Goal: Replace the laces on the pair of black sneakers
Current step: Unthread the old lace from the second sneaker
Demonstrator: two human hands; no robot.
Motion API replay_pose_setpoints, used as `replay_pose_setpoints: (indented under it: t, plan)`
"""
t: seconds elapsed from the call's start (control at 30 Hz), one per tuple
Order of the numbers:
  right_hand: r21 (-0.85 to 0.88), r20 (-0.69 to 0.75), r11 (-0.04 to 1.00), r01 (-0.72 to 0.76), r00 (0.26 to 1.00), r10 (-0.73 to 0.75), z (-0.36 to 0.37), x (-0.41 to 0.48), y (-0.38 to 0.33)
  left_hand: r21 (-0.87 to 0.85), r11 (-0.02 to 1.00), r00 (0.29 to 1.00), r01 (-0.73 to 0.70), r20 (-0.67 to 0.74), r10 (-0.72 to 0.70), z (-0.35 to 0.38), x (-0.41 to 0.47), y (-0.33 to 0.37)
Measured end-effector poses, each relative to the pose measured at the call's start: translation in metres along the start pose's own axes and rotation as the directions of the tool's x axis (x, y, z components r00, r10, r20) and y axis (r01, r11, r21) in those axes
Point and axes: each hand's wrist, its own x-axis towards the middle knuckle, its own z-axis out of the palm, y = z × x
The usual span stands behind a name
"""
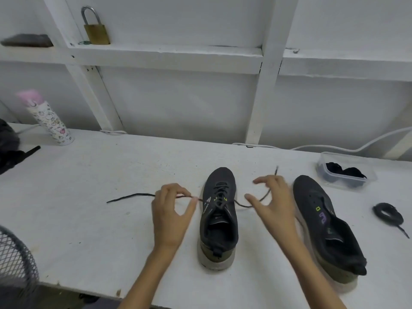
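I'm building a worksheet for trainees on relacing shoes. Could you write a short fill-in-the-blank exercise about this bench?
1. The left hand and right hand each hold an end of the thin black ____ threaded in the middle black mesh sneaker.
2. The second black mesh sneaker, lying to its ____, shows no lace.
3. The coiled black lace rests on the white ____, not in the clear plastic tub.
Missing: lace; right; table.

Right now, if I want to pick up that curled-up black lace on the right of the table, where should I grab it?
Pinch the coiled lace across its looped bundle, coming straight down from above, since it lies flat on the table. Skip the loose tail trailing toward you; pulling that would probably unwind the coil.
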Motion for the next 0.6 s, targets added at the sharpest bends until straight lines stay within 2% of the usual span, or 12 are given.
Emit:
replay_pose_setpoints:
  t: [0.07,0.13,0.2,0.3,0.43,0.53,0.6]
  plan:
    - [0.042,0.158,0.998,-0.045,0.987,0.038,0.013,-0.013,-0.012,-0.072,0.997,0.994,0.014,0.105,-0.006,0.011,-0.014,0.009]
    - [-0.030,0.286,0.998,-0.049,0.957,0.055,0.028,-0.022,-0.017,-0.111,0.984,0.961,0.138,0.254,-0.106,0.022,-0.019,0.011]
    - [-0.047,0.261,0.999,-0.003,0.965,0.015,0.039,-0.027,-0.017,-0.101,0.971,0.941,0.215,0.288,-0.178,0.027,-0.018,0.008]
    - [0.048,0.177,0.998,0.029,0.984,-0.037,0.042,-0.031,-0.013,-0.107,0.967,0.952,0.230,0.233,-0.201,0.027,-0.017,0.004]
    - [0.092,0.121,0.995,0.035,0.992,-0.047,0.041,-0.036,-0.008,-0.153,0.950,0.949,0.272,0.205,-0.239,0.031,-0.023,0.005]
    - [0.018,0.099,0.999,0.048,0.994,-0.050,0.045,-0.038,-0.013,-0.094,0.974,0.965,0.206,0.185,-0.187,0.034,-0.025,0.005]
    - [0.028,0.153,0.999,-0.040,0.988,0.035,0.045,-0.035,-0.018,-0.046,0.990,0.974,0.133,0.191,-0.122,0.033,-0.025,0.005]
